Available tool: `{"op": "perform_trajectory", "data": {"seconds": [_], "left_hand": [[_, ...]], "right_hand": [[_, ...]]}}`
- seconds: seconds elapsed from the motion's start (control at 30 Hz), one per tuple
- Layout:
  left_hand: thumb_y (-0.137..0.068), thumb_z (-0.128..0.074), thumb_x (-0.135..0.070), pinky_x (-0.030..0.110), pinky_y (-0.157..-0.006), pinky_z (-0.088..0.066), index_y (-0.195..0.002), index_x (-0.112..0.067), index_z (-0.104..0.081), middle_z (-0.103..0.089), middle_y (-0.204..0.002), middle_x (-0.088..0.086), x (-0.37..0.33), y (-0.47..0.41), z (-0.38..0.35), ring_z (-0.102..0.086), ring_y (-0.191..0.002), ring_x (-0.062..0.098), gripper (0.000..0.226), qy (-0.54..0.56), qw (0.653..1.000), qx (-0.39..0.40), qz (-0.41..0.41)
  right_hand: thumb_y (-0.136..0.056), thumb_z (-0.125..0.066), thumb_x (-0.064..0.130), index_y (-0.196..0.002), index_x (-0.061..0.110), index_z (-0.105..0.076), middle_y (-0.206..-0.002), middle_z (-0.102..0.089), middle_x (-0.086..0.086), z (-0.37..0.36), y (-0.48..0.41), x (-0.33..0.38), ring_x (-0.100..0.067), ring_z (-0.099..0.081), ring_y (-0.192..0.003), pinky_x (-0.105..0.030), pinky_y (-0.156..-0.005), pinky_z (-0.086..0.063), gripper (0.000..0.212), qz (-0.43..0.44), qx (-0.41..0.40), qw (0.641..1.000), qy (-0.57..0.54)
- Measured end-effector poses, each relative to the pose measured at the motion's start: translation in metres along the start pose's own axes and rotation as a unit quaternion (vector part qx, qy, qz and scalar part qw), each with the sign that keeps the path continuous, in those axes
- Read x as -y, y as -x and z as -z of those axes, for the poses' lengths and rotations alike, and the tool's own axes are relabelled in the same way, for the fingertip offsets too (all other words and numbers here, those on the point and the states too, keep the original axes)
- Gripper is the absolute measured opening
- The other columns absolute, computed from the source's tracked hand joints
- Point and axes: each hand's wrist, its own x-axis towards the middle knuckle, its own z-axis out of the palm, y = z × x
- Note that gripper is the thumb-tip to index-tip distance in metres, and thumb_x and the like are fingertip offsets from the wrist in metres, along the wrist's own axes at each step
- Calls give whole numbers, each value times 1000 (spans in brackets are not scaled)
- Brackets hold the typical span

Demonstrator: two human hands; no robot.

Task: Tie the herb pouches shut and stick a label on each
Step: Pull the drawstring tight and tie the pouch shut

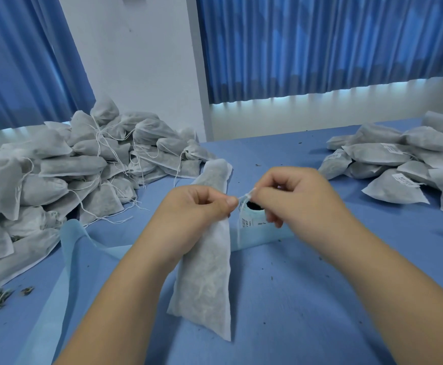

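Blue curtains back the blue table (pixel 294 299). Mid-table the pouch (pixel 207 272) runs lengthwise from the near edge up to its neck. The left hand (pixel 196 214) grips that neck. The right hand (pixel 296 196), just right of it, pinches the string (pixel 244 197) between curled fingers, pulling sideways.

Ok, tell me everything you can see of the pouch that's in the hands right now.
The pouch is a long, narrow bag of thin white fabric, with grey flecks of filling showing through. It stands tilted, its lower end seemingly on the blue table cover and its top at the hands. The left hand grips it near the top. The right hand pinches its white string, which runs short between both hands' fingertips. No label shows on it.
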Motion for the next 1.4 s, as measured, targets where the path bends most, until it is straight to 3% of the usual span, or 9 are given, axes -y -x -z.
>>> {"op": "perform_trajectory", "data": {"seconds": [0.13,0.23,0.37,0.47,0.63,0.83,1.07,1.27,1.4], "left_hand": [[-77,-75,-32,6,-54,-39,-59,-27,-72,-65,-64,-11,1,1,0,-55,-59,-2,20,9,999,28,21],[-77,-74,-32,7,-50,-38,-59,-26,-71,-64,-63,-10,0,3,-3,-53,-55,-2,19,16,998,55,35],[-65,-71,-40,8,-50,-38,-58,-26,-71,-62,-61,-11,-5,5,-3,-52,-54,0,16,47,995,76,41],[-68,-72,-38,8,-48,-36,-55,-27,-70,-59,-58,-12,-5,5,-2,-50,-50,-1,17,50,995,72,37],[-85,-74,-22,6,-50,-36,-55,-23,-67,-60,-61,-9,3,-2,-2,-50,-53,-2,31,-15,999,-28,7],[-85,-73,-27,13,-54,-38,-57,-25,-67,-61,-64,-9,8,-2,-4,-51,-59,3,29,-47,999,-6,18],[-85,-74,-29,8,-48,-34,-57,-26,-63,-52,-47,-24,14,-9,-7,-47,-48,-6,31,-141,984,-102,-42],[-79,-79,-35,11,-64,-45,-79,-31,-72,-66,-73,-15,17,-6,2,-59,-67,-1,8,-120,988,99,-6],[-70,-81,-42,25,-74,-52,-92,-17,-71,-74,-90,1,18,-2,9,-66,-77,8,35,-180,944,266,67]], "right_hand": [[-68,-67,17,-67,0,-63,-54,-51,-2,4,-2,1,-14,-46,-48,-22,-46,-38,17,-36,4,986,-165],[-72,-69,12,-66,7,-63,-51,-48,-2,0,-2,0,-14,-42,-47,-22,-45,-36,10,-54,4,968,-244],[-66,-73,3,-66,9,-61,-61,-47,-3,-2,-2,3,-12,-37,-45,-21,-42,-31,14,-90,34,913,-396],[-65,-68,11,-64,10,-60,-61,-45,0,-5,0,7,-9,-32,-41,-19,-39,-28,8,-134,77,862,-483],[-66,-51,16,-57,13,-49,-59,-22,4,10,-3,7,-10,-17,-44,-20,-42,-15,10,-257,166,837,-453],[-66,-70,18,-72,14,-56,-59,-20,7,9,0,8,-5,-23,-40,-16,-38,-19,15,-236,222,815,-480],[-61,-73,20,-53,21,-40,-65,-10,7,17,-1,7,-6,-16,-43,-16,-39,-14,34,-279,226,854,-377],[-64,-66,5,-54,18,-40,-56,-24,5,23,-11,3,-9,-24,-44,-19,-42,-20,31,-270,19,841,-469],[-82,-62,5,-51,17,-44,-50,-30,4,27,-14,-4,-9,-30,-40,-18,-40,-22,38,-272,-59,851,-445]]}}
